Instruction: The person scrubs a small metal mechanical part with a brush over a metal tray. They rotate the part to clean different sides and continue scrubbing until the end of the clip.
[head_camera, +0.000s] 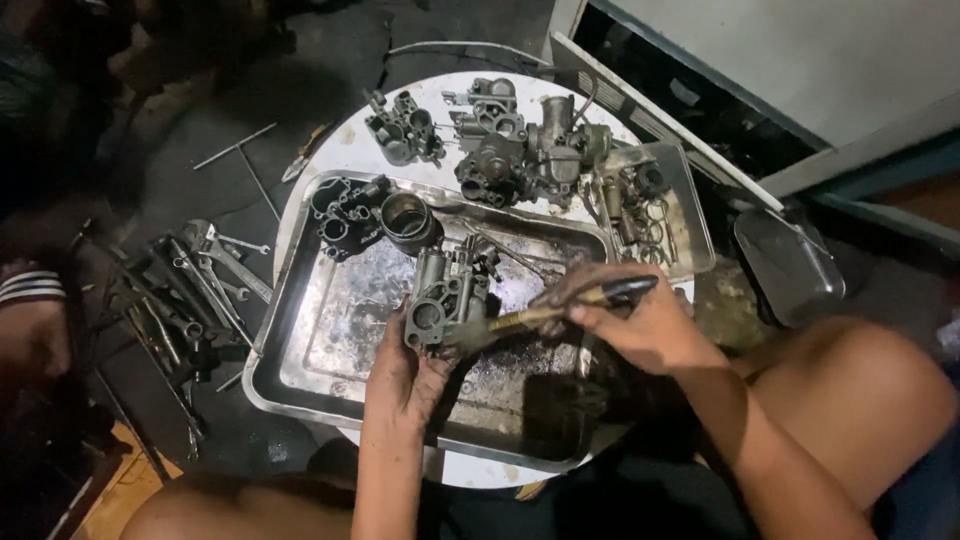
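**Carburettor body brushed over a steel tray**

A grey cast-metal carburettor body (447, 298) is held above the large, grimy rectangular steel tray (300, 370), which is set on a round white table top (345, 150). The carburettor body is gripped from below by the left hand (400, 375), whose oil-blackened fingers are curled up around its lower edge. A brush with a yellowish handle and dark end (570, 305) is pinched between the thumb and bunched fingers of the right hand (640, 325); its bristle end is laid against the right side of the carburettor body.

Further back in the tray, a dark multi-bored metal casting (340, 215) and a short round metal cylinder (408, 218) are seen side by side. Beyond the tray, on the table top, a cluster of grey carburettor parts (500, 140) is spread. A smaller steel tray of springs and small fittings (680, 215) is placed to the right. On the dark floor at the left, a heap of spanners and wrenches (195, 290) is scattered. Bare knees are seen at the lower edge and right.
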